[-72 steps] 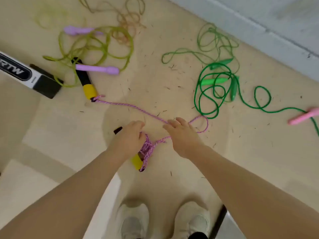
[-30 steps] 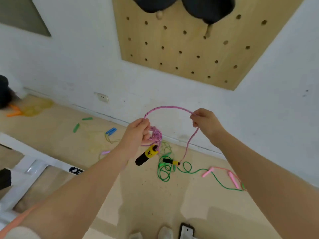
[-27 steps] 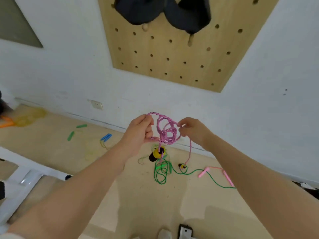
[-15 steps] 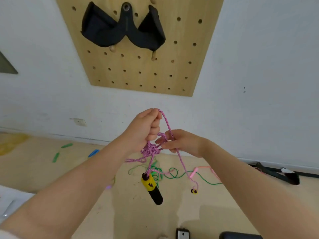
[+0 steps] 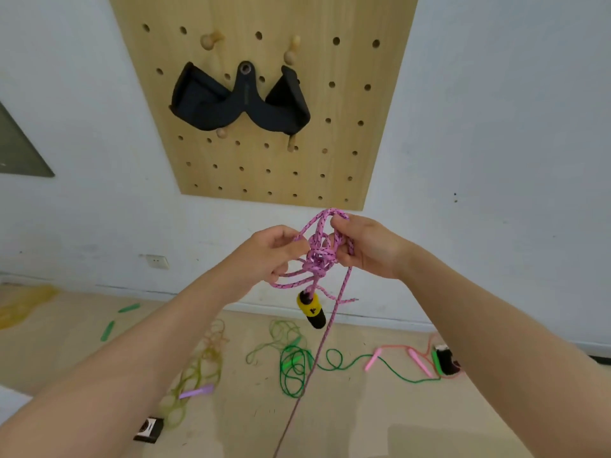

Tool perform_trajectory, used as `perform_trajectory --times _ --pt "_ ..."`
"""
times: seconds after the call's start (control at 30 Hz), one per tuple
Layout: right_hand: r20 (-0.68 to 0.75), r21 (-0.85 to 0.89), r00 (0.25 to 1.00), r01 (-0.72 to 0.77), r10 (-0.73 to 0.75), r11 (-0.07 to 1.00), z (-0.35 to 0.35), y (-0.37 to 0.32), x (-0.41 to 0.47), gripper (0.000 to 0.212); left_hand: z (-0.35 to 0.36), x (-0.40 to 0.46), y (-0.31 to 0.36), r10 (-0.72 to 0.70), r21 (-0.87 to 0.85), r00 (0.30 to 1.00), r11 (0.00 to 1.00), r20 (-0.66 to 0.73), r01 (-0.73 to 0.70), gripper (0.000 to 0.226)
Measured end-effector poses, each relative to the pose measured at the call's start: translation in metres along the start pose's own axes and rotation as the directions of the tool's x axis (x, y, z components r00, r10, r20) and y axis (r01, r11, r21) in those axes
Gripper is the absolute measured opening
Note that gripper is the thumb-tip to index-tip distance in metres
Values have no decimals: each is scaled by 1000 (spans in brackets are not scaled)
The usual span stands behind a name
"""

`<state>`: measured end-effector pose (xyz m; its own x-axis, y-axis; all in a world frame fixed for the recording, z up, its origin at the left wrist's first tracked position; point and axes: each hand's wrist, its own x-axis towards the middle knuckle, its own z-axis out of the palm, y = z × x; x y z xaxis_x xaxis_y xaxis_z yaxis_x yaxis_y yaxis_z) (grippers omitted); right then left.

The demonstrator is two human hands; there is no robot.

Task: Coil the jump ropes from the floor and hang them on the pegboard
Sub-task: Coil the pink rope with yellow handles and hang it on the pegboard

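Note:
A pink braided jump rope (image 5: 319, 256) is bunched into loops at chest height between my hands. My left hand (image 5: 269, 251) pinches the loops on their left side. My right hand (image 5: 367, 244) grips the top of the bundle, with strands wound round its fingers. One yellow-and-black handle (image 5: 311, 309) dangles under the bundle, and a single pink strand (image 5: 314, 361) trails down towards the floor. The wooden pegboard (image 5: 264, 160) hangs on the wall above, with wooden pegs (image 5: 211, 39) sticking out.
A black strap handle (image 5: 239, 100) hangs on the pegboard. On the floor lie a green rope (image 5: 294, 368), an olive rope with a purple handle (image 5: 196, 391), a pink-handled rope (image 5: 373, 358), green handles (image 5: 107, 330) and a small black box (image 5: 148, 428).
I have stood up from the floor with the pink rope and turned to the pegboard. More of the rope is gathered into loops, and both hands are higher and closer together.

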<state>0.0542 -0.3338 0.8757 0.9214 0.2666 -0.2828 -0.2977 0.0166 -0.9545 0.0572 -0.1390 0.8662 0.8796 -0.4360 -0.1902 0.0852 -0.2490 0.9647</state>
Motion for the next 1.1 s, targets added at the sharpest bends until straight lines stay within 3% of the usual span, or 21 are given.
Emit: perform_trajectory --times 0.1,0.3,0.43,0.5,0.57,0.63,0.67,0.73,0.8,0.9,1.0,1.1 --pt "-28 -36 1000 -10 9 999 1 -11 -2 32 5 -4 5 62 121 990 990 129 -78 19" --pt "-100 -78 995 -13 5 997 0 -22 -6 28 18 -2 12 95 2 993 995 75 -95 18" --pt "-104 -261 993 35 -64 965 -3 -22 -8 15 25 0 9 119 -111 991 988 63 -111 13" --pt "-151 -428 979 60 -137 902 -5 -14 -8 24 30 2 8 121 -131 993 984 -9 -121 14" --pt "-279 -571 906 109 -318 814 -5 -2 -10 44 35 7 7 111 -175 986 976 -124 -132 20" --pt "-340 -701 756 194 -560 687 -1 7 -18 37 37 12 4 67 -243 971 962 -228 -124 22" --pt "-325 -730 718 224 -616 646 1 11 -22 27 37 14 3 39 -297 965 948 -260 -118 22" --pt "-264 -712 807 207 -529 671 3 19 -24 18 39 15 5 17 -398 961 908 -277 -131 22" --pt "-133 -718 949 107 -287 688 5 32 -20 19 41 13 10 47 -435 966 886 -254 -157 20" --pt "32 -797 999 41 -25 603 11 58 -10 27 43 12 15 84 -419 968 890 -237 -180 20" --pt "29 -800 999 45 -36 599 14 71 -1 17 39 11 13 77 -371 959 911 -273 -179 20" --pt "-23 -768 994 52 -108 638 11 64 4 16 28 12 3 41 -167 917 979 -396 -115 17"
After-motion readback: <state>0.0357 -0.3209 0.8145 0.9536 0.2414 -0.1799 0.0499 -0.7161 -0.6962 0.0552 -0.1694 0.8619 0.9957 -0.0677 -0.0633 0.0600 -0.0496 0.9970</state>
